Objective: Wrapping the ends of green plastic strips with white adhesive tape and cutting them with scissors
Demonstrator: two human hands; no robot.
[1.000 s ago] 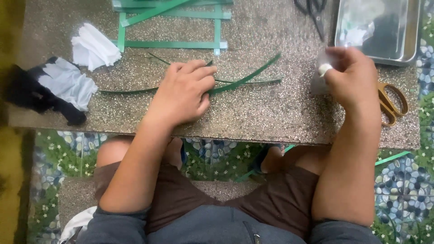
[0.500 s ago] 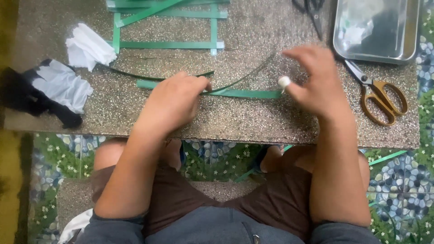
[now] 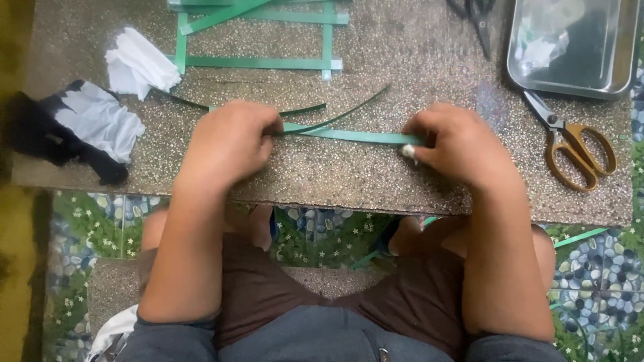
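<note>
Hands first: the left hand (image 3: 231,144) sits a little left of the middle of the frame, curled shut over one end of a flat green strip (image 3: 349,135); the right hand (image 3: 463,147) sits right of the middle, fingers bent down on the other end, with a small white bit (image 3: 408,152) pinched at its thumb. A second ago the right hand was up by the metal tray (image 3: 577,47) in the upper right; now it has come down to the strip, and both hands hold it flat, so the strip looks ready for sticking or folding.

Biggest thing is the speckled desk (image 3: 335,181), filling the top half; next comes the tray; then a frame of green strips (image 3: 258,40) at the top middle; then white paper scraps (image 3: 137,64) and a black and white cloth (image 3: 74,131) in the upper left; then scissors with brown handles (image 3: 573,147) at the right, just below the tray; last, thin curved green slivers (image 3: 335,114) lying beside the held strip.
</note>
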